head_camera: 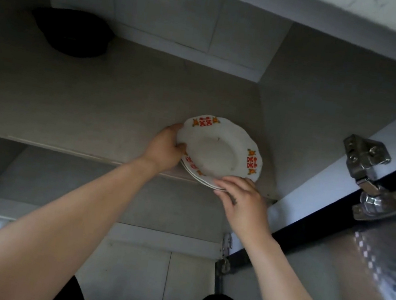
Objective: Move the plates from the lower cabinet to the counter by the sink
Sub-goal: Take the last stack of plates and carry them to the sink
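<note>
A small stack of white plates (217, 153) with red and orange marks on their rims sits at the front right of the cabinet shelf (81, 110). My left hand (164, 148) grips the stack's left rim, thumb over the top plate. My right hand (243, 203) holds the near rim, fingers curled under the lower plates. The stack juts a little past the shelf's front edge.
A black rounded object (71, 31) lies at the shelf's back left. The open cabinet door (380, 269) with metal hinges (369, 174) stands on the right. The white counter edge (369, 13) runs above. A lower compartment and my knees are below.
</note>
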A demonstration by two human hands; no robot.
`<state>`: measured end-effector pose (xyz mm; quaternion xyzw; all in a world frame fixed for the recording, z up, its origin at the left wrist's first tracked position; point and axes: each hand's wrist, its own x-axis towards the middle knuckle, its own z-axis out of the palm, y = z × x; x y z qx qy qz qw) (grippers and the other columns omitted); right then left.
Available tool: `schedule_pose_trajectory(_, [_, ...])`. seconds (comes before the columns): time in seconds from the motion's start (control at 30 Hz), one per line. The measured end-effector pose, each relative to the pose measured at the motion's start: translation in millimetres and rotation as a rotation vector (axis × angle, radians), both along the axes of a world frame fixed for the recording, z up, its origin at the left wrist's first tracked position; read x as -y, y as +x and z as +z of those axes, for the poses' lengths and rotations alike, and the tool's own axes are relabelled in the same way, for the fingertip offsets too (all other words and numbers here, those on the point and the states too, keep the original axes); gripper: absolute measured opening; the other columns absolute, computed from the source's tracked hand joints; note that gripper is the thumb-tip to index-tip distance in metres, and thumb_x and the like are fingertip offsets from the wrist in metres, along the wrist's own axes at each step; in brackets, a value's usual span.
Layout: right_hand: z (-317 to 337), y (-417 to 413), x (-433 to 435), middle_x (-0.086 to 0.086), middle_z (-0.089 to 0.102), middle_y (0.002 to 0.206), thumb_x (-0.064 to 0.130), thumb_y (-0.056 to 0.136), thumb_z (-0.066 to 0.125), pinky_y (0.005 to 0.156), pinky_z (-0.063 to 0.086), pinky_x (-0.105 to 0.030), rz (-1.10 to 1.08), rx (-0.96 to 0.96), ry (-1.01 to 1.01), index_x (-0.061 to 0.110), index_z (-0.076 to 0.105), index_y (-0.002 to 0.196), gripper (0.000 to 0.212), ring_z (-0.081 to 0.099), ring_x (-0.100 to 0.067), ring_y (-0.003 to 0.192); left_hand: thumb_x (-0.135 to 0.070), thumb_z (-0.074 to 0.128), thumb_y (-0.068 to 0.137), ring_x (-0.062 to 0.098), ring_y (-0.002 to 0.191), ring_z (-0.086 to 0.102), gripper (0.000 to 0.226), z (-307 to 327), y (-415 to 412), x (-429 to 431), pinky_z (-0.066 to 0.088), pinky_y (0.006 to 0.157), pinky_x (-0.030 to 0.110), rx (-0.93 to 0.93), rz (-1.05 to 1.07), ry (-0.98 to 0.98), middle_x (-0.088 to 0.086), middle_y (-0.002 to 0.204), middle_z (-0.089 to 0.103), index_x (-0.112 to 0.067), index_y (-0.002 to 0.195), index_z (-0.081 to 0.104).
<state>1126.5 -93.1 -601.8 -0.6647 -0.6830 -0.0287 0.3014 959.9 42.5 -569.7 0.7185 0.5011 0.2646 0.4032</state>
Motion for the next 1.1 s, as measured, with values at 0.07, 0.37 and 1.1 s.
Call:
schedule_pose_trajectory(0.07, [0, -1, 0, -0.004, 0.071, 0.092, 0.014, 0.076, 0.070, 0.079, 0.035, -0.014, 0.007, -0.002, 0.014, 0.011, 0.074, 0.094, 0.018, 0.062, -0.025, 0.084, -0.010, 0.056, 0.080, 0.030, 0.115, 0.056, 0.047, 4, 1, 5, 0.044, 0.098, 0.033, -0.010, 0.023, -0.014, 0.018, 0.124, 0.059, -0.004, 0.126, 0.052])
schedule_pose_trajectory(0.37, [9, -4, 15, 0.001, 0.070, 0.096, 0.021, 0.077, 0.074, 0.083, 0.048, -0.025, 0.053, -0.039, -0.049, 0.015, 0.073, 0.094, 0.019, 0.061, -0.017, 0.092, -0.001, 0.056, 0.080, 0.029, 0.107, 0.061, 0.037, 2, -11, 21, 0.046, 0.084, 0.029, -0.021, 0.068, 0.041, 0.016, 0.114, 0.066, -0.006, 0.116, 0.059])
schedule_pose_trajectory(1.1, [29, 25, -29, 0.003, 0.062, 0.094, 0.015, 0.084, 0.064, 0.080, 0.048, -0.029, -0.480, -0.771, -0.188, 0.014, 0.062, 0.110, 0.026, 0.059, -0.015, 0.090, 0.006, 0.056, 0.083, 0.013, 0.094, 0.050, 0.043, 8, -6, 31, 0.037, 0.070, 0.011, 0.088, 0.116, 0.001, -0.003, 0.105, 0.050, -0.005, 0.124, 0.054])
